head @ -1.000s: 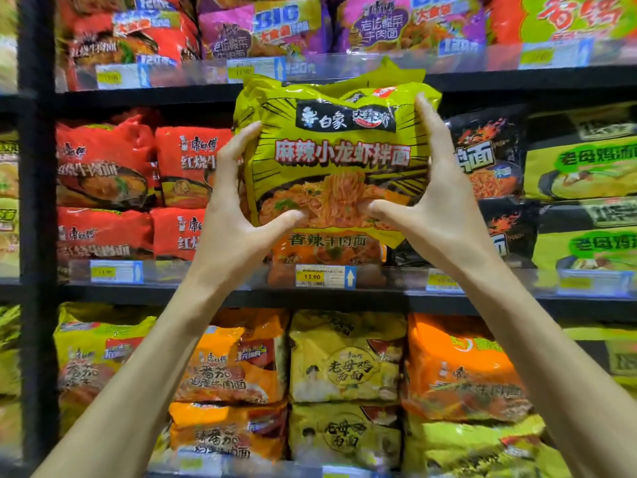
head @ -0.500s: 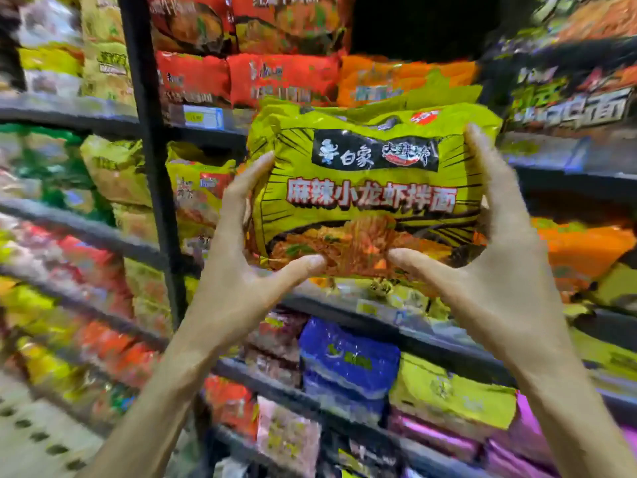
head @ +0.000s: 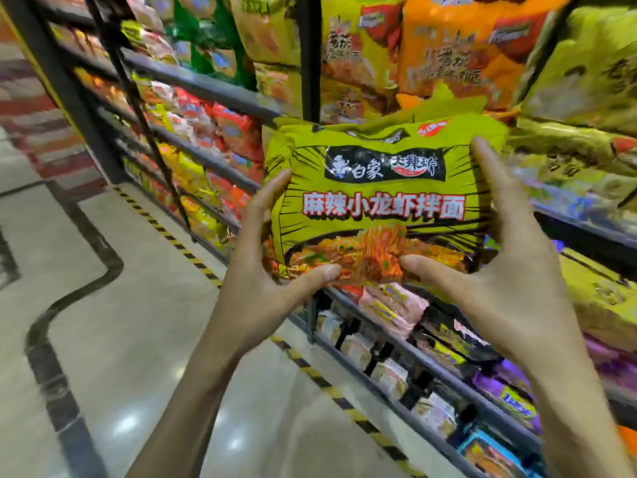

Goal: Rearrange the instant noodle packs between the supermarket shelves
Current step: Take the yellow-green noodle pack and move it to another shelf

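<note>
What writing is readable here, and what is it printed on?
"白象": black banner, left part, on the yellow-green noodle pack held between the left hand and the right hand.
"大辣娇": same banner, right part.
"麻辣小龙虾拌面": large white line with red outline across the pack's middle.
Red badge at the pack's top: too small to read.
Shelved packs behind: blurred, unreadable.
</note>
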The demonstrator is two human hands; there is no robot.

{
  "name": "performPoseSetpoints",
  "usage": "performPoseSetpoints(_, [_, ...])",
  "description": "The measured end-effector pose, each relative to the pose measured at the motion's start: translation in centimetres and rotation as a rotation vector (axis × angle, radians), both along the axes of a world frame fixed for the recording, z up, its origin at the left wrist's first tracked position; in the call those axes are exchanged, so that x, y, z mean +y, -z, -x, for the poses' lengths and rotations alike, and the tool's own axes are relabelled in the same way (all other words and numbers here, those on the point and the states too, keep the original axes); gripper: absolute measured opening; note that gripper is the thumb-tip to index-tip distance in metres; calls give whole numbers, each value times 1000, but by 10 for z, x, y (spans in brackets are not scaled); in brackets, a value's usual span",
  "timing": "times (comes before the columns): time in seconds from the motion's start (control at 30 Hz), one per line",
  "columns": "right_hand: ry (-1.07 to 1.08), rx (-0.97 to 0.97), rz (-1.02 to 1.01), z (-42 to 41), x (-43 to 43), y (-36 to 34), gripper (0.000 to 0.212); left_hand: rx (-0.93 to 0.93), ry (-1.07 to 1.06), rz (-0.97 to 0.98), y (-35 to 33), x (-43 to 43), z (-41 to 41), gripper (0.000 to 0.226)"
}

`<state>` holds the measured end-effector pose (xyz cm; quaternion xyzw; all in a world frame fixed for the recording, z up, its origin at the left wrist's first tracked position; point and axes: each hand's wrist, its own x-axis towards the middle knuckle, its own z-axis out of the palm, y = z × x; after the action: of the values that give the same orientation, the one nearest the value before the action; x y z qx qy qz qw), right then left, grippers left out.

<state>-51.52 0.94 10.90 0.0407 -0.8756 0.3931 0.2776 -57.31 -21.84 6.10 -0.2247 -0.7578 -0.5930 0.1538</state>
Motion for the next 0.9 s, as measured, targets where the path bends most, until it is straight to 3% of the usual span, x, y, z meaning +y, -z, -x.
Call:
performPoseSetpoints(0.2, [-189,-120,-12,8,-91,35,115,-104,-70,-54,34,-99,-29,98])
performPoseSetpoints(0.6, [-459,-273,80,53,-290,77,113,-242,-331,-59,63,-297,-54,98])
performPoseSetpoints(0.9, [-684,-390,73,130,-392,93,107,-305,-464,-112,76,-389,-20,95])
